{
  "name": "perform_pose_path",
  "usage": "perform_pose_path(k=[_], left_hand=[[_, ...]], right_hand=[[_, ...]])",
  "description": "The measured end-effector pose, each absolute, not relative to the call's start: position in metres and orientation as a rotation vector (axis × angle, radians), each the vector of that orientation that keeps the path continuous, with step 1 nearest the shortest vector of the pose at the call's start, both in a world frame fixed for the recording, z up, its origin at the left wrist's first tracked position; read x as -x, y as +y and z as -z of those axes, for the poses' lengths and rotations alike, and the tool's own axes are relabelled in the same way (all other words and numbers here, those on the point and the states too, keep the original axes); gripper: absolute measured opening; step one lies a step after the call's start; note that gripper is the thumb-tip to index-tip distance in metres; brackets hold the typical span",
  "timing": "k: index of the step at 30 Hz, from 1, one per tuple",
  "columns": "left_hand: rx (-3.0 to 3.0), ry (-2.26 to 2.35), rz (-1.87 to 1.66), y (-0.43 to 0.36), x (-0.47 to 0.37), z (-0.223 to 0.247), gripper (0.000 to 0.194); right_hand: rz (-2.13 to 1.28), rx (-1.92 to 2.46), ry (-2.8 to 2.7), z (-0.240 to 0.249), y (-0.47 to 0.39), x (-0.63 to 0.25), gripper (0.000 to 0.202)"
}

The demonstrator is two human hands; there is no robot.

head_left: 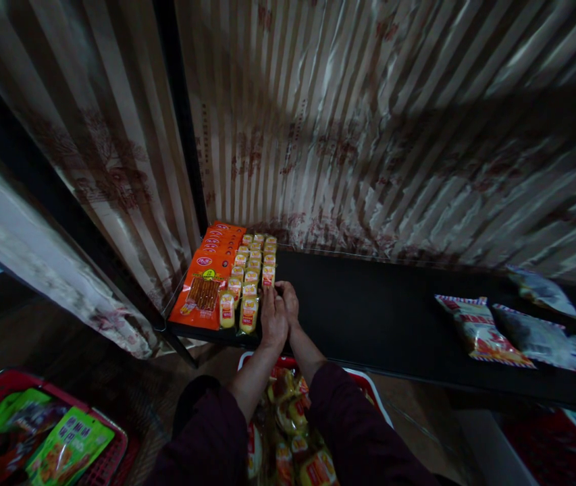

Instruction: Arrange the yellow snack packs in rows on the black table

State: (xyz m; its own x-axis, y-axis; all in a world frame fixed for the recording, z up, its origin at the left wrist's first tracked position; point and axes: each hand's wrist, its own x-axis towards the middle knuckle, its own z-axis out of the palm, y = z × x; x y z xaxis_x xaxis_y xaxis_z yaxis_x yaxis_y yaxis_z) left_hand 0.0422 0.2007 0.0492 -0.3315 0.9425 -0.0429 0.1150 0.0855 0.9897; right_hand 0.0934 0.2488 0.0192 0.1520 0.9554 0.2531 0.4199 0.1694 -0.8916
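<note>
Lots of colour here tbh: small oblong plastic-wrapped snacks [248, 314] are yellow with red label patches, next to bright orange flat plastic packets [204, 290] with a yellow spot up front. The flat shelf [369, 310] is plain black, the crinkly wall sheeting [267, 135] has beige-and-brown stripes plus reddish tree prints, the long fabric sleeves [206, 439] are dark purple, and the glossy pouch [72, 445] bottom left is lime green.

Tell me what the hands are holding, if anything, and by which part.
The left hand and right hand meet at the near end of a snack packet; whether either grips it cannot be told.
</note>
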Motion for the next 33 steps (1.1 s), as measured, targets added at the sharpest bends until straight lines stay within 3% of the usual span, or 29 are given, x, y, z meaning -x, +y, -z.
perform_pose_path(k=[7,17,33], left_hand=[[-1.115,1.595,-1.345,0.203,-0.043,-0.038,0.048],[-1.135,1.583,-1.278,0.194,-0.037,-0.062,0.048],[-1.124,1.576,-1.259,0.192,-0.036,-0.061,0.050]], right_hand=[[-0.615,1.449,-1.415,-0.013,0.249,-0.092,0.025],[-0.665,1.509,-1.496,-0.021,0.250,-0.095,0.052],[-0.761,1.557,-1.370,-0.019,0.253,-0.095,0.050]])
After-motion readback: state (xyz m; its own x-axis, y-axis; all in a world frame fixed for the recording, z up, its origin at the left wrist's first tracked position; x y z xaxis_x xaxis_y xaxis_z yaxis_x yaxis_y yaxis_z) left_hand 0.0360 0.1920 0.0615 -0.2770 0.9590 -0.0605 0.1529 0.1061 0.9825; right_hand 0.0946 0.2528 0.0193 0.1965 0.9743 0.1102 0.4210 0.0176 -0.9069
